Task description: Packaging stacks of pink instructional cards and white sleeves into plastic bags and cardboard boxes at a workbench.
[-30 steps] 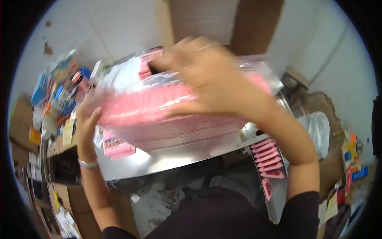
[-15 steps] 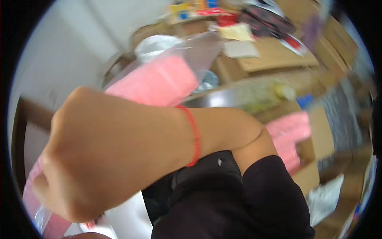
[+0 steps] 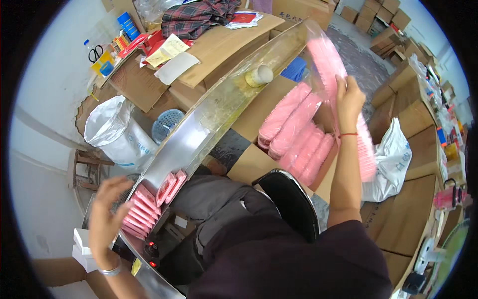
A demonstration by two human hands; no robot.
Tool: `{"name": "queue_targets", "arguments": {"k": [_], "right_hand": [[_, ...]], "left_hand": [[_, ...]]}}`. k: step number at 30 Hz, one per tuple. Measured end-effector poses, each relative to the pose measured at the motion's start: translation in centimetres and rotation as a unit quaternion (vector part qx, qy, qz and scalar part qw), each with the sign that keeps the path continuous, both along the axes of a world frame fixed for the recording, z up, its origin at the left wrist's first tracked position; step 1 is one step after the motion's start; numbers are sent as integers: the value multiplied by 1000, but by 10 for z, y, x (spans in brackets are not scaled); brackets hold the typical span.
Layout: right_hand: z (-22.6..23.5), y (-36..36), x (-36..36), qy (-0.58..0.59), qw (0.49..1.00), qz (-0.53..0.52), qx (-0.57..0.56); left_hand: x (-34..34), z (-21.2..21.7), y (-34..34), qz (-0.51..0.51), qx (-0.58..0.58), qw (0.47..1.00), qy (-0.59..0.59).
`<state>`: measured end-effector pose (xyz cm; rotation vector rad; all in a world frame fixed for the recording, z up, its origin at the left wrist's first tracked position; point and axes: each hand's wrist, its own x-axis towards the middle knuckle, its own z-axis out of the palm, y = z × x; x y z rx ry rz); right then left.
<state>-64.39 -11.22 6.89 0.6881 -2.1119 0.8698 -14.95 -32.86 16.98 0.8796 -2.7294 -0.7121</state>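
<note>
A long pink bundle in clear plastic (image 3: 328, 60) hangs from my right hand (image 3: 350, 99), whose fingers pinch it around its middle. That bundle is held over the right side of an open carton (image 3: 269, 102). Several similar pink bundles (image 3: 294, 137) lie side by side inside the carton. My left hand (image 3: 103, 214), slightly blurred, is raised at the left with its fingers apart and nothing in it. Closest to it, a row of small flat pink packets (image 3: 141, 212) lies on the shiny metal worktop (image 3: 177, 142).
A roll of tape (image 3: 260, 75) sits farther along the worktop. Beyond it are a white sack (image 3: 119, 134), a blue basket (image 3: 167, 124) and cartons topped with a plaid cloth (image 3: 199, 20). Behind my right arm stand a white plastic bag (image 3: 391, 159) and more cartons. A black chair (image 3: 289, 199) is beside me.
My right arm, earlier stretched across to the left, has swung right, and its hand now holds the pink bundle over the carton. The view has turned right. My left hand has come into clear view.
</note>
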Motion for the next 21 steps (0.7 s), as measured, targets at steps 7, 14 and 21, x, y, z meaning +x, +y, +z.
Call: {"name": "queue_targets", "arguments": {"k": [7,14,21], "right_hand": [[-177,9,-118,-148,971,-178,-50],[-337,5,-139,-252,907,-149,302],[-169,-180,-87,-57,929,350,106]], "left_hand": [[-27,-153,-14,25,-1,1000,-2],[-41,-245,-35,183,-30,983,5],[-9,-262,-24,249,-43,968,-3]]}}
